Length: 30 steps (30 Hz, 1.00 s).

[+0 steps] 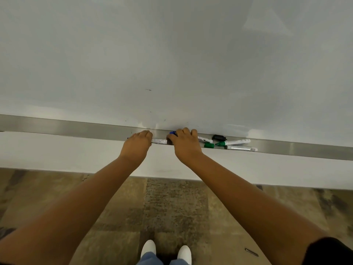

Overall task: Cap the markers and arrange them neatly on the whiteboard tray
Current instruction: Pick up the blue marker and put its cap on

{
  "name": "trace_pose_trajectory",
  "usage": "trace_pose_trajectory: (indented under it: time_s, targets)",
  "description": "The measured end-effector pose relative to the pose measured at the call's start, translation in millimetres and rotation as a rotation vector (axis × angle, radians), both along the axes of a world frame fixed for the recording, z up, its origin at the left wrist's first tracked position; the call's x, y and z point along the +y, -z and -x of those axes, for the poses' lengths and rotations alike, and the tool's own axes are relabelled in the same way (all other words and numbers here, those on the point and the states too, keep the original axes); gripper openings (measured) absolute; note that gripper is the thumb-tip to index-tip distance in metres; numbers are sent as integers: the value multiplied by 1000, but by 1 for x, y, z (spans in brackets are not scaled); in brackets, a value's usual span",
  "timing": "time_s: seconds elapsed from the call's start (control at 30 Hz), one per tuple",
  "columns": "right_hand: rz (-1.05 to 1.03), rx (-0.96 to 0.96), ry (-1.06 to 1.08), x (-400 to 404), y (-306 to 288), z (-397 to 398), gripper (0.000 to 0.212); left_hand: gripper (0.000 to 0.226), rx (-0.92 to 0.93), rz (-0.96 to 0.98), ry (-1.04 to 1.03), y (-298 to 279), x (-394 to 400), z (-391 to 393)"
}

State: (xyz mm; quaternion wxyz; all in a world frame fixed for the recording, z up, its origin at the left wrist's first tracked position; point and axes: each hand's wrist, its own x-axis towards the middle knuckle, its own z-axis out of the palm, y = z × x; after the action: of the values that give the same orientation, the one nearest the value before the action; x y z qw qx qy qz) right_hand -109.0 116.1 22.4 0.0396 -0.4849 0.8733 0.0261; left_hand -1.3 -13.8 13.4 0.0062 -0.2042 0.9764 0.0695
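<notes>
Both hands are down at the whiteboard tray (76, 129), the long metal ledge under the board, and the work looks to be at the capping step, with the tidying not yet begun.

The left hand (136, 145) is curled over one end of a white marker (159, 141) lying along the tray; its fingers are bunched together over the barrel, though from behind I cannot tell how firmly they grip it. The other end of that marker runs under the right hand (186, 145), whose fingers are bent and held close, seemingly pinching a blue cap (172, 133) at the back of the tray against the board. Only a sliver of blue shows, so whether it is already seated on a pen I cannot say.

Further along the tray to the right of that hand lies the loose clutter: a marker with its green tip bare (232, 142), a separate green cap (208, 145) just beside the tip, another white marker (241, 149) at the tray's front edge, a third barrel (204, 139) poking out from beneath the right hand, and a black cap (219, 137) at the tray's back. They lie crossed at angles, some touching.

My guess is that the next move calls for lining the blue cap up square with the held marker's tip and pressing it home; then the green pair wants the same, before everything is laid parallel along the tray.
</notes>
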Motion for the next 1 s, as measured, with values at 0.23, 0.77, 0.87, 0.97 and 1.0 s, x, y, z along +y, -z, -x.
trace_pose_trajectory:
  time_s: [0.23, 0.77, 0.87, 0.97, 1.0]
  targets:
    - [305, -253, 195, 8, -4, -5, 26, 25, 88, -89, -70, -12, 4, 3]
    - [985, -1263, 739, 38, -42, -33, 17, 19, 1184, -1848, -825, -73, 55, 11]
    - [930, -1257, 712, 37, -46, -37, 24, 20, 1182, -1903, -826, -76, 57, 12]
    - [923, -1248, 662, 36, -50, -39, 27, 20, 1156, -1904, -804, -79, 61, 14]
    - [921, -1240, 648, 36, -51, -40, 28, 20, 1142, -1896, -800, -79, 63, 14]
